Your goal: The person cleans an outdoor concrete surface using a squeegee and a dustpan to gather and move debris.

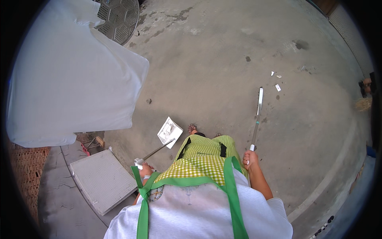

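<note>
My left hand (146, 169) grips the white handle end of a long-handled dustpan (170, 132). The white pan lies by my foot, with some debris that I cannot make out in it. In my right hand (250, 159) is the white grip of a broom (259, 107), its grey pole reaching forward and its narrow white head over the concrete floor. Dark bristles show along the head. Just beyond it lie a small white piece of litter (277, 87) and two more scraps (272, 73). I wear a green checked apron (191, 168).
A white cloth (74, 74) covers something large at the left, beside a round perforated grey tabletop (119, 21). A flat pale panel (103, 180) lies at the lower left, near a small wooden-topped stool (99, 141). A wall (349, 35) runs along the right. Part of another person (367, 85) shows at the right rim.
</note>
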`<state>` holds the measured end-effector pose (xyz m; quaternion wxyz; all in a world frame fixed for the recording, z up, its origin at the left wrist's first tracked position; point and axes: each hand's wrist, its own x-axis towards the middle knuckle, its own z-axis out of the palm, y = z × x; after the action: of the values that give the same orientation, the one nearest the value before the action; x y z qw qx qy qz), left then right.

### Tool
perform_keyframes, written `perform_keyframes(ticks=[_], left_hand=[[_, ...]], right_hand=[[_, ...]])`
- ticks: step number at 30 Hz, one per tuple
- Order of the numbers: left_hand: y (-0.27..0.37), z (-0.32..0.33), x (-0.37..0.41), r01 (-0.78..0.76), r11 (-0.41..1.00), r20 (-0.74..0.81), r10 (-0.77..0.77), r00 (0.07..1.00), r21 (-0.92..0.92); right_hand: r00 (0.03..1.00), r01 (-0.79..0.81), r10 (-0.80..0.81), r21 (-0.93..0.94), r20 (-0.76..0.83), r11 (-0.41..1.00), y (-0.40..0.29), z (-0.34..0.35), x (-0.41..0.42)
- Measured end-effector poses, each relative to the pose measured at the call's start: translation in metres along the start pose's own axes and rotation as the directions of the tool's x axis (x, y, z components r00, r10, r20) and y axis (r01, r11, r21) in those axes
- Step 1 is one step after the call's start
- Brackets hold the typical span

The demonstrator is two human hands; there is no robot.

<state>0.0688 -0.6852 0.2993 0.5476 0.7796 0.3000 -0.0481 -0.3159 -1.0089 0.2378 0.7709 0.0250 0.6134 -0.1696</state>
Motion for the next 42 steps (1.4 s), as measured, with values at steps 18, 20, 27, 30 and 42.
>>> perform_keyframes(ticks=[18,20,27,30,42], left_hand=[[0.045,-0.086,0.077,-0.249,0.968,0.463,0.208,0.862,0.027],[0.03,-0.092,0.099,-0.234,0.972,0.479,0.201,0.855,0.01],[0.021,-0.109,0.111,-0.217,0.975,0.543,0.156,0.825,0.049],[0.021,-0.097,0.107,-0.257,0.966,0.53,0.207,0.822,0.021],[0.043,-0.037,0.031,-0.319,0.942,0.426,0.246,0.87,0.108]], right_hand=[[0.993,-0.111,0.091,0.309,0.081,0.944,0.345,-0.103,-0.114],[0.994,-0.107,0.106,0.287,0.017,0.952,0.383,-0.111,-0.112],[0.935,-0.282,0.119,0.498,0.334,0.82,0.393,-0.081,-0.096],[0.936,-0.317,0.159,0.552,0.314,0.771,0.365,-0.051,-0.087],[0.954,-0.296,0.232,0.483,0.19,0.824,0.279,-0.076,-0.063]])
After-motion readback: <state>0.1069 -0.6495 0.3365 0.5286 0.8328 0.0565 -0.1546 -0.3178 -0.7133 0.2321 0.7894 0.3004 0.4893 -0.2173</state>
